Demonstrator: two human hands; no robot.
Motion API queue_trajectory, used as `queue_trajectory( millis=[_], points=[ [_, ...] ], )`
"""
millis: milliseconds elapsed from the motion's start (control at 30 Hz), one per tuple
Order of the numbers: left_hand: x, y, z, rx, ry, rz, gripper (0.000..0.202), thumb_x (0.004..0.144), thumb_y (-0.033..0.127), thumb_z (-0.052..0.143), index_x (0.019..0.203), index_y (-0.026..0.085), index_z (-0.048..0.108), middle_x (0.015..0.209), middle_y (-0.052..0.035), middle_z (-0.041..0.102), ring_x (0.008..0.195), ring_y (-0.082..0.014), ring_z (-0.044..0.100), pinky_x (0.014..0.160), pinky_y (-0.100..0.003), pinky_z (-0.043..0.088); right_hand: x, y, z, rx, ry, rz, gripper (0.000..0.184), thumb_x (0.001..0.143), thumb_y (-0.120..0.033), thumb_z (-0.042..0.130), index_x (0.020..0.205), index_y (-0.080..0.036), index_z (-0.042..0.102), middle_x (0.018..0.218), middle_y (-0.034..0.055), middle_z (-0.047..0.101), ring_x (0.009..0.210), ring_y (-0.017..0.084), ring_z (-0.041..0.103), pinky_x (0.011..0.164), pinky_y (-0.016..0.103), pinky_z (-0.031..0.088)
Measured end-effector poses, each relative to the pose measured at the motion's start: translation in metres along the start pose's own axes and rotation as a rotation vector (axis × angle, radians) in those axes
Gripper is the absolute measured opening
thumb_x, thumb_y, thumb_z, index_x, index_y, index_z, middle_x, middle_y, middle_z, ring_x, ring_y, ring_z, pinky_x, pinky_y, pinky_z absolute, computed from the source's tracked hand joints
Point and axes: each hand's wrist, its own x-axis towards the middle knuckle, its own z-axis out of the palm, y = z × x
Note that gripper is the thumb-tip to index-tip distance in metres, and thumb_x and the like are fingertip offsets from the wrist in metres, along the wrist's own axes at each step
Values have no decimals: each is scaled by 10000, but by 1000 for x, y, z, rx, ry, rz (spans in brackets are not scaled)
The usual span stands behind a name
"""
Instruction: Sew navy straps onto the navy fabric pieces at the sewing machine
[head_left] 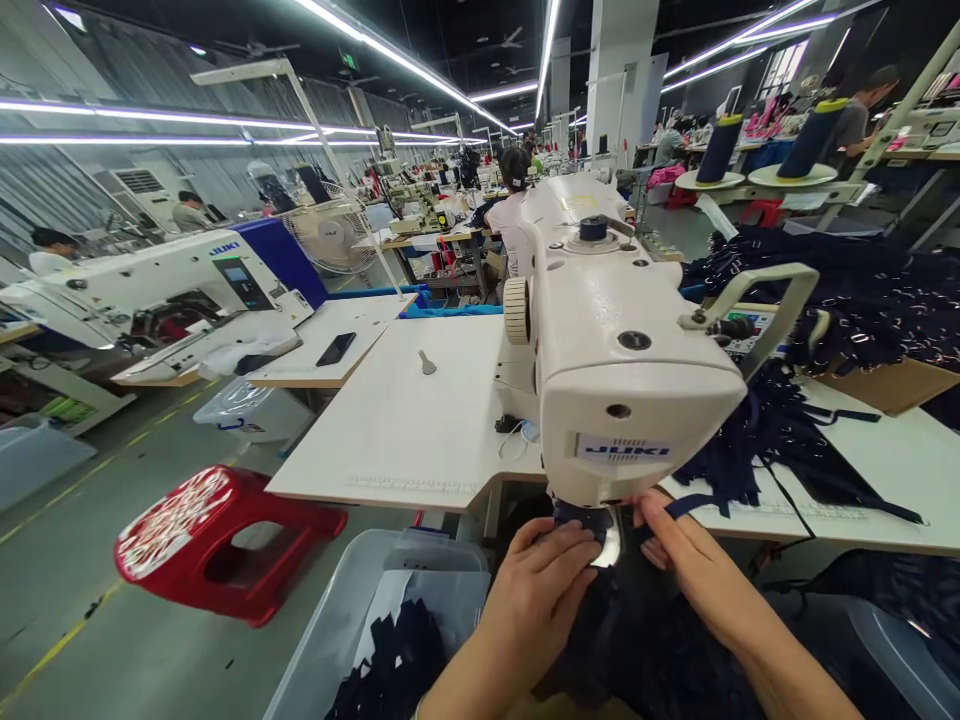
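- i see the navy strap running rightward from the nearer right hand, whose closed fingertips pinch it
- left hand lies over dark cloth, grip hidden from me

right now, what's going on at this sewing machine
A person is working at a white JUKI sewing machine. Their left hand rests on dark fabric under the machine's head, beside a shiny metal plate. Their right hand appears to pinch a navy strap. More dark straps are heaped on the right, and a clear bin at the left holds dark strips. The needle is hidden.
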Motion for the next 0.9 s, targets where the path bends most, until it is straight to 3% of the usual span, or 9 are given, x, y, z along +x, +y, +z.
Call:
queue_trajectory(
  millis=[133,267,400,633,767,900],
  points=[
    [-3,-6,1,-120,1,-43,241,949,137,499,1161,210,588,1137,-21,684,1110,-137,609,1062,-314,396,6,-4,-1,-209,-77,-187,245,922,-475,478,890,-235,513,814,-8,527,801,179,526,764,301,438],
    [-4,-10,0,-167,-35,-66,247,965,142,474,1182,202,576,1175,-20,662,1152,-122,578,1097,-314,369,9,-6,4,-358,-97,-197,212,926,-447,469,883,-240,457,807,-10,513,731,173,520,676,295,426],
    [4,-8,-5,-54,-143,47,273,987,172,442,1235,187,554,1243,-32,626,1222,-124,522,1113,-312,341,12,-8,9,-409,-69,-230,194,888,-429,515,868,-241,468,769,-7,505,731,193,513,674,306,424],
    [13,-3,-11,130,-181,82,246,999,213,422,1171,238,596,1138,-1,678,1121,-140,585,1048,-364,374,12,3,8,-154,-53,-22,312,883,-524,482,936,-219,514,719,-22,481,699,176,499,655,293,441],
    [10,-9,-12,10,-173,51,241,991,193,439,1165,214,604,1143,-21,677,1104,-120,597,1022,-295,400,10,3,8,-151,-76,-63,277,862,-471,536,980,-222,502,818,-2,511,763,182,509,690,299,445],
    [8,-16,-14,-129,-201,-21,256,977,164,461,1192,219,589,1187,-12,658,1138,-115,581,1084,-294,363,11,-3,7,-170,-110,-5,240,852,-423,556,975,-221,522,842,4,540,802,193,527,731,316,453]
  ],
)
